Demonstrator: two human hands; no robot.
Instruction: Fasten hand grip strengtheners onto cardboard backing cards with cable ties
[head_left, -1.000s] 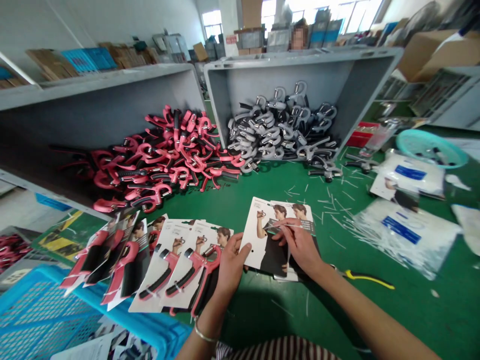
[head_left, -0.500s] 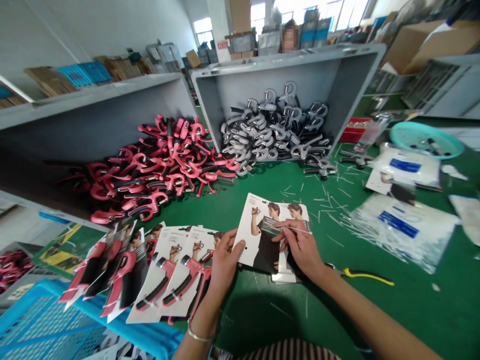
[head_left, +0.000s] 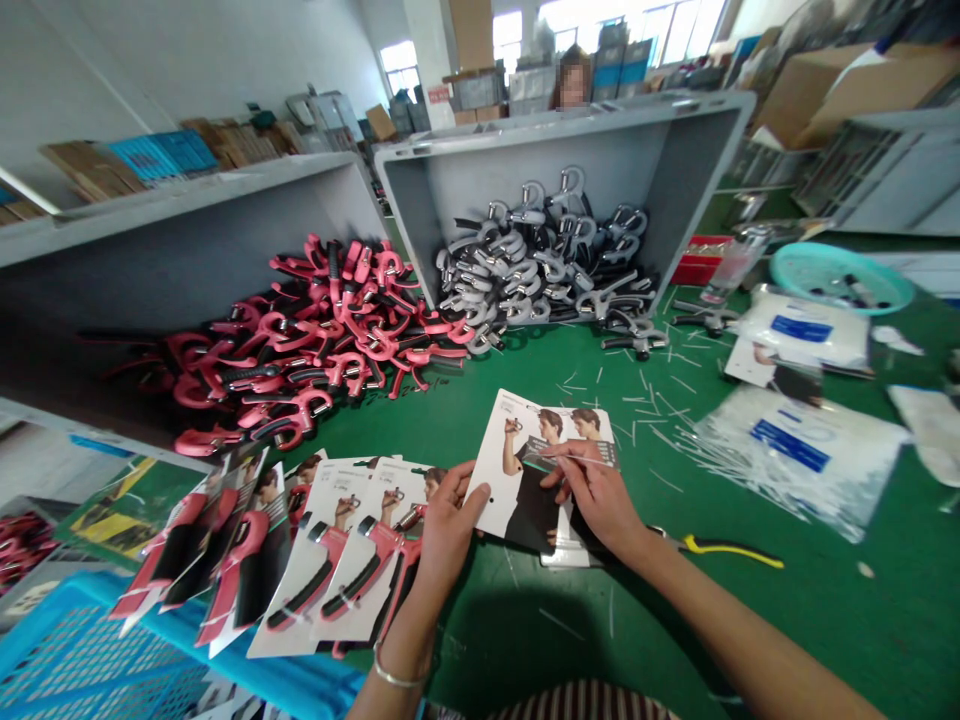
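Note:
My left hand grips the lower left edge of a printed card, thumb on its front. My right hand lies over the card's right part, its fingers pinching a thin white tie. More cards lie in a stack beneath and to the right of the held one. To the left, several cards with red hand grips fastened on them stand in an overlapping row.
Grey bins hold red grips and grey grips. At the right are bags of white ties, yellow-handled pliers and a turquoise tray. A blue crate is at lower left. A person is behind the bins.
The view has shifted slightly. Both hands keep nearly the same place on the card, and the right fingers have moved only a little.

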